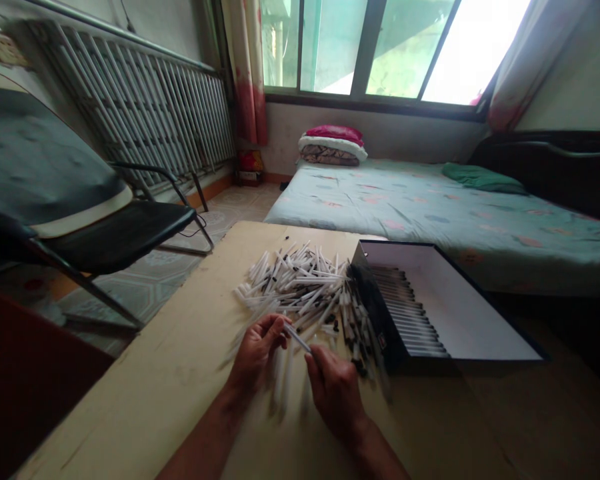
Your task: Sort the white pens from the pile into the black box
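Between my two hands is a slim whitish pen (297, 337), held slanting down to the right. My left hand (259, 345) pinches its upper left end between thumb and fingers. The fingers of my right hand (334, 380) are closed round its lower right end. Just beyond my hands lies a loose heap of white pen parts (300, 280), with small black pieces among them. Beside the box, darker pens or refills (353, 320) lie in a bunch. Inside the dark-edged box (475, 313), several finished-looking pens (413, 320) lie side by side in a row along the left wall.
The pale tabletop (180, 373) carries the heap and the box. A bed (405, 200) with folded bedding (331, 145) stands beyond it. To the left are a black chair (115, 230) and a metal rail frame (155, 100) against the wall.
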Demonstrator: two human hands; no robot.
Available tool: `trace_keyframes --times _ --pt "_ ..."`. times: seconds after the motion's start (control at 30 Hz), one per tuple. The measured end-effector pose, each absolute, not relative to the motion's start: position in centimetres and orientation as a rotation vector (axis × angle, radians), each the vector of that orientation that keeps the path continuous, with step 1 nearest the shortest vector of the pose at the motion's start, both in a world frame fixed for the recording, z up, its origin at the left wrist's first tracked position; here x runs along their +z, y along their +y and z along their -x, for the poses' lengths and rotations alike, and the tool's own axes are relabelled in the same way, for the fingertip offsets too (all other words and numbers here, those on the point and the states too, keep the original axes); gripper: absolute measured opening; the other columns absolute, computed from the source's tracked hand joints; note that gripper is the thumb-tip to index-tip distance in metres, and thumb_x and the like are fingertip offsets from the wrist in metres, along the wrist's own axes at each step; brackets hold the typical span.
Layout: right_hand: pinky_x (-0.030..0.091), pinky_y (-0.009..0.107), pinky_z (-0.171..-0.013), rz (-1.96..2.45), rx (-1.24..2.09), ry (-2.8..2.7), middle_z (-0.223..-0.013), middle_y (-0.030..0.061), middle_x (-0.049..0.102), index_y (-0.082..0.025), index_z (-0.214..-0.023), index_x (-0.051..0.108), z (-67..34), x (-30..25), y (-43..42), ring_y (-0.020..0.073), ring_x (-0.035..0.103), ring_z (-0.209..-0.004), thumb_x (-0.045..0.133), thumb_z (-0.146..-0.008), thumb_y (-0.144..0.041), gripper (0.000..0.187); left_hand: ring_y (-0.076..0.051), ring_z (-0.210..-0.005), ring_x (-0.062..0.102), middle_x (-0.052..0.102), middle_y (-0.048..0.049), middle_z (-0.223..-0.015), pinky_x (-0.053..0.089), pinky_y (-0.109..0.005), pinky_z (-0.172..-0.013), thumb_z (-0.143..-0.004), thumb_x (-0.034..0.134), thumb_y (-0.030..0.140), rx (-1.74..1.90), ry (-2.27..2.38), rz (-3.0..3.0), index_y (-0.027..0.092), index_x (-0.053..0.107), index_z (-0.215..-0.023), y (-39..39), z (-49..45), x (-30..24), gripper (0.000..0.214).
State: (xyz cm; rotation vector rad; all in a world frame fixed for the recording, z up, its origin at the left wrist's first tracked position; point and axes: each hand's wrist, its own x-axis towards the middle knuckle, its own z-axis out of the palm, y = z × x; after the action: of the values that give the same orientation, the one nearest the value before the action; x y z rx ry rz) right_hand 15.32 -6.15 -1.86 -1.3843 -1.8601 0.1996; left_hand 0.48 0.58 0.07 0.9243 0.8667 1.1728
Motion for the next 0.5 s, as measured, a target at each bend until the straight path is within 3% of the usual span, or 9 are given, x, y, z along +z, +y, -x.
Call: trace_keyframes --times 0.2,0.5 --pt "0.034 0.023 -0.054 1.423 0.100 -1.864 -0.062 0.0022 0.058 -0.018 -0.082 0.056 -14.4 -1.7 -6.5 0.0143 0.057 -0.057 0.038 -0.093 -0.020 0.021 -0.010 -0.062 0.057 0.065 -0.0026 -0.069 0.047 -0.022 -0.062 -0.069 0.073 0.038 1.220 0.798 -0.755 0.013 0.067 -0.073 0.2 -1.1 -0.3 0.026" --pt "0.037 0.021 -0.053 1.337 0.574 -1.566 -0.062 -0.0004 0.057 -0.018 -0.076 0.060 -13.8 -0.7 -6.7 0.0111 0.052 -0.055 0.039 -0.093 -0.028 0.029 -0.012 -0.067 0.059 0.065 -0.0020 -0.068 0.049 -0.023 -0.070 -0.065 0.075 0.038 1.271 0.791 -0.713 0.014 0.066 -0.070 0.0 -1.6 -0.1 0.026"
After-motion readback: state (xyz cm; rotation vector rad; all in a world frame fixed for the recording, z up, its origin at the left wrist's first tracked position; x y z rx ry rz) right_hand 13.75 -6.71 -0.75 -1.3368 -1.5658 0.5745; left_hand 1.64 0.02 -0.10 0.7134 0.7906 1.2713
